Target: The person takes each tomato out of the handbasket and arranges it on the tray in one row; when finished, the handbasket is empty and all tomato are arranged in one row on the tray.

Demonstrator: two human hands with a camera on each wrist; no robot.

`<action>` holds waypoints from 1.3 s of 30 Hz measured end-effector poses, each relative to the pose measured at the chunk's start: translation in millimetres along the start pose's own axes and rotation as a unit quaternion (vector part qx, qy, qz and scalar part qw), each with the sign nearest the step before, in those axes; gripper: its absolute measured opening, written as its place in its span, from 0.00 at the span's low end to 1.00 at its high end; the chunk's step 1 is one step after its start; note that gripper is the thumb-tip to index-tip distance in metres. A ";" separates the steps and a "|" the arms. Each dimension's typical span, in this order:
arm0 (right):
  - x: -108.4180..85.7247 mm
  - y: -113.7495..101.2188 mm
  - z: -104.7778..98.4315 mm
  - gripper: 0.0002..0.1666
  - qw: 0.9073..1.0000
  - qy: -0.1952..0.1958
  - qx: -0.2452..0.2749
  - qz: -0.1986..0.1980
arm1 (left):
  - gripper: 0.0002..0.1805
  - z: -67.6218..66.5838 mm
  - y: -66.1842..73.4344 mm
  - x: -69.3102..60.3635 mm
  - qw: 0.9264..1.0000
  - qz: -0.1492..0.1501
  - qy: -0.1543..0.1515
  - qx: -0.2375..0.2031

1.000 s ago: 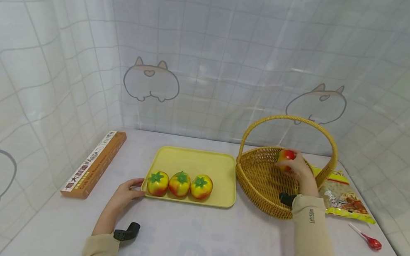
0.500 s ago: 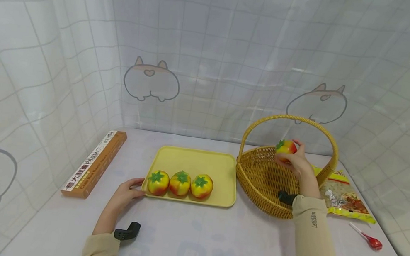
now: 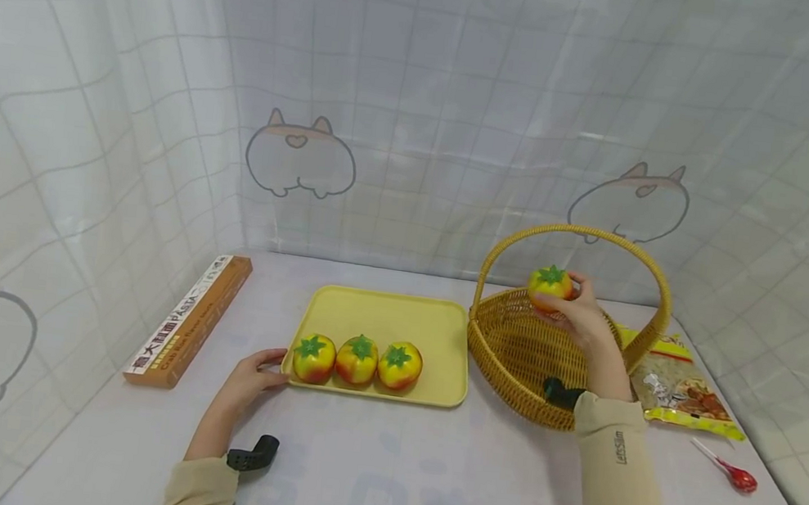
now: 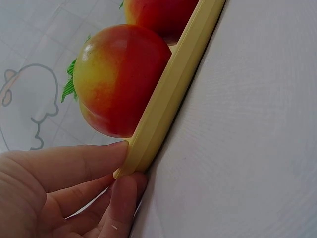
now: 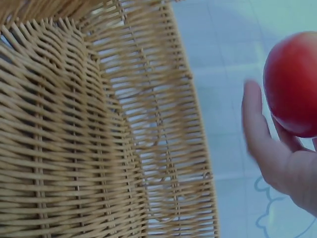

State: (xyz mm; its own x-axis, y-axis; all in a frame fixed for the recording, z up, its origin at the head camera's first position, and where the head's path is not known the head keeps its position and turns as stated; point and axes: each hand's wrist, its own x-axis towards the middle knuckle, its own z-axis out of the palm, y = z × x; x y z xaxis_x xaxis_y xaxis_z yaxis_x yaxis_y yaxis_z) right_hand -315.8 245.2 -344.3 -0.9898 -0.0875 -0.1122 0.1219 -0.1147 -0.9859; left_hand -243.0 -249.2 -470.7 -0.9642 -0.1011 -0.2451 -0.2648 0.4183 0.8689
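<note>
In the head view my right hand [image 3: 583, 312] holds a red and yellow tomato [image 3: 549, 284] with a green leafy top. It is raised over the back rim of the wicker basket [image 3: 510, 379], under the arched handle. The right wrist view shows the tomato [image 5: 294, 84] partly cut off by the frame, beyond the woven basket wall [image 5: 163, 124]. At the yellow tray [image 3: 441, 330], my left hand [image 3: 250, 380] pinches the front left corner between thumb and fingers, as the left wrist view shows. Three similar tomatoes [image 3: 356, 360] sit in a row along the tray's front edge.
A long pasta box [image 3: 190, 320] lies at the left. Right of the basket is a yellow-edged clear food packet [image 3: 687, 385], partly behind the basket. A red lollipop [image 3: 739, 479] lies near the table's right edge. A tiled-pattern curtain [image 3: 414, 163] surrounds the table.
My right hand has lifted the tomato up from inside the basket and shifted it slightly left, its leafy top turning into view. My left hand stays at the tray corner.
</note>
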 end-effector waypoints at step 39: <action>-33.1 49.6 96.7 0.50 0.987 -0.063 -0.142 -0.040 | 0.32 0.3 -3.1 3.0 1.000 -0.003 -0.004 -0.001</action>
State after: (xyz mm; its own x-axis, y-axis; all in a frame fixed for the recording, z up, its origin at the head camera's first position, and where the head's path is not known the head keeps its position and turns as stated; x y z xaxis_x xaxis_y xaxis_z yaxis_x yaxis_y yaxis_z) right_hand -269.9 146.8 -377.5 -0.9765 -0.2129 -0.0346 0.0013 0.1546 -0.9880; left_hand -245.0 -250.6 -474.2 -0.9624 -0.0974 -0.2536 -0.2709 0.4161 0.8681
